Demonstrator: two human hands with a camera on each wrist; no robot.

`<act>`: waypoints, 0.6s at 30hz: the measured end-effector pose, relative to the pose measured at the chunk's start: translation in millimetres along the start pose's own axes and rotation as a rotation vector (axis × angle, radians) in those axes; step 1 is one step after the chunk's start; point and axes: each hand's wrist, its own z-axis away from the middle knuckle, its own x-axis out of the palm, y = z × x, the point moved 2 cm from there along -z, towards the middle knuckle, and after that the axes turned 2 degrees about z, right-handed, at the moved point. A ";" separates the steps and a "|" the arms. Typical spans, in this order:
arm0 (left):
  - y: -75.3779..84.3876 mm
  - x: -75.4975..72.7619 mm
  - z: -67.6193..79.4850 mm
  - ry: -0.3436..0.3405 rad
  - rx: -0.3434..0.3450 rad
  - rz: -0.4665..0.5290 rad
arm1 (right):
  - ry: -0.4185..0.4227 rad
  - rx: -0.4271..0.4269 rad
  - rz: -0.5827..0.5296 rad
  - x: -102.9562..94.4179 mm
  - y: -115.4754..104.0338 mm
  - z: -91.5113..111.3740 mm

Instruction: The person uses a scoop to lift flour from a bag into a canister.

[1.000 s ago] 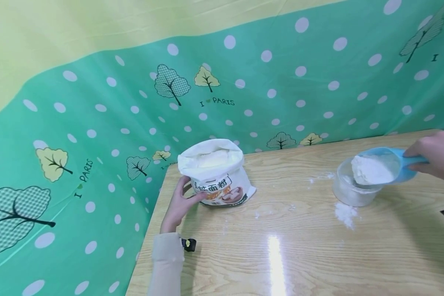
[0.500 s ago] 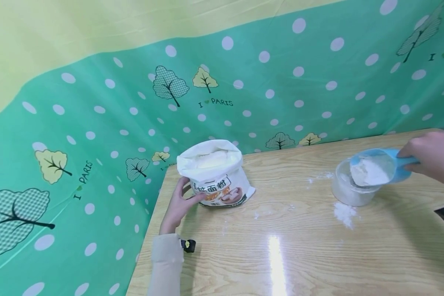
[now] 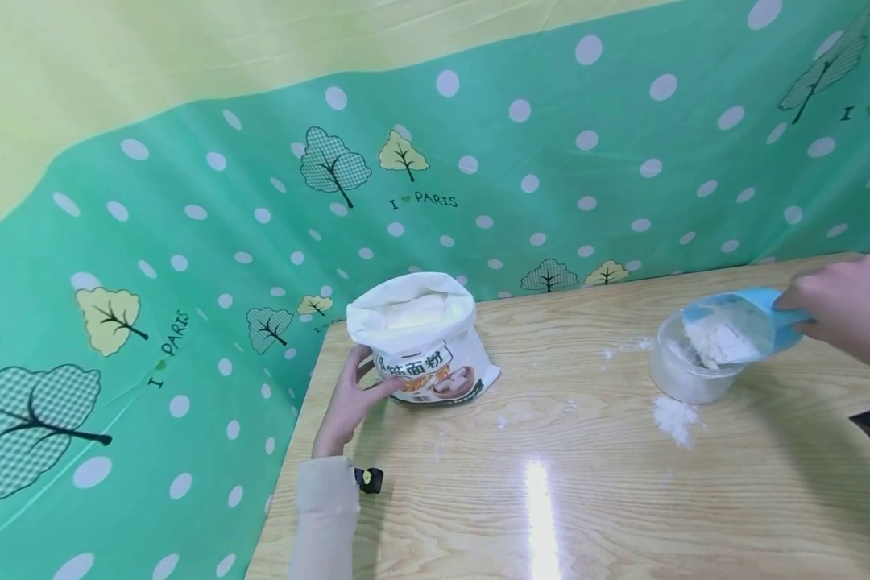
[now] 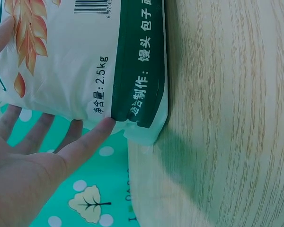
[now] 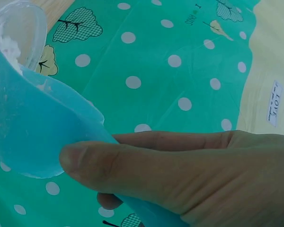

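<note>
At the table's left stands an open white flour bag [image 3: 442, 362] with its rim folded down and white flour inside. My left hand [image 3: 351, 403] holds its left side, thumb on the printed front; in the left wrist view the other fingers [image 4: 87, 142] reach to and behind the bag's edge. On the right, my right hand [image 3: 844, 310] grips the handle of a blue scoop [image 3: 764, 322], the thumb [image 5: 80, 158] lying along it. Tilted over a clear round tub [image 3: 689, 383], the scoop has white flour [image 3: 725, 342] at its lip. How full the tub is I cannot tell.
Spilled flour [image 3: 674, 419] lies on the wooden table [image 3: 478, 499] in front of the tub, with fainter traces farther left. A green dotted cloth [image 3: 551, 161] hangs behind the table and along its left side.
The scoop has shifted slightly left and tipped further over the tub; the flour in it has slid toward the lip and looks smaller. The left hand and bag hold still.
</note>
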 end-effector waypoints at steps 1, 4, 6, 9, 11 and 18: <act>0.3 0.1 0.1 -0.001 0.001 0.002 | 0.015 -0.004 0.003 0.8 0.1 0.5; 1.3 0.3 0.3 -0.001 0.000 0.002 | 0.049 -0.014 0.012 1.8 0.2 1.0; 1.5 0.1 0.1 0.000 -0.004 0.000 | 0.047 -0.019 0.017 1.7 0.2 0.8; 1.6 -0.4 -0.1 0.002 -0.009 0.000 | 0.033 -0.022 0.021 -0.3 -0.7 -0.1; 1.3 -0.9 -0.2 -0.001 -0.007 0.003 | 0.025 -0.021 0.022 -2.4 -1.7 -0.4; 0.8 -0.7 -0.1 -0.002 0.003 -0.001 | 0.025 -0.007 0.038 -9.3 -5.4 0.4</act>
